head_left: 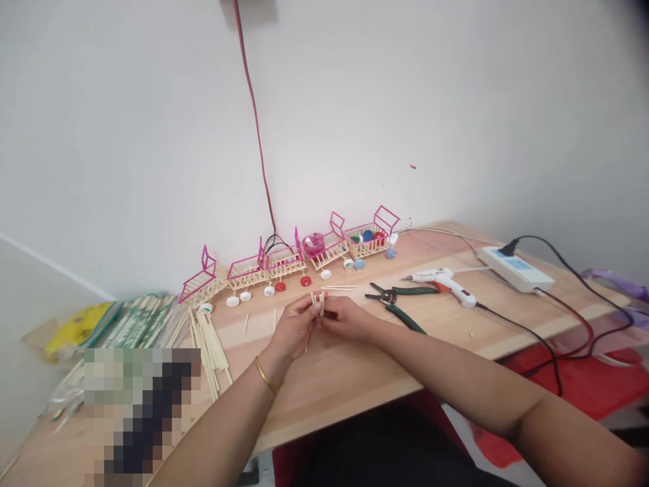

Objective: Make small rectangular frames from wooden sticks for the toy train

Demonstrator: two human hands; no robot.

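Close together over the table's front part, my left hand (297, 326) and my right hand (347, 318) both have their fingers closed on several short wooden sticks (318, 299). The stick tips point up between the fingers; their lower parts are mostly hidden. Just behind my hands, thin sticks (339, 288) lie flat on the wood. Two more short sticks (246, 325) lie left of my left hand. Green-handled pliers (390, 296) with spread jaws rest to the right of my right hand.
Small stick carts with pink rims (248, 274) and bottle-cap wheels line the wall. A glue gun (443, 281) and a power strip (517, 267) with cables lie at right. Long sticks (210, 348) and packaged chopsticks (139, 321) are at left. The table edge (345, 416) runs in front.
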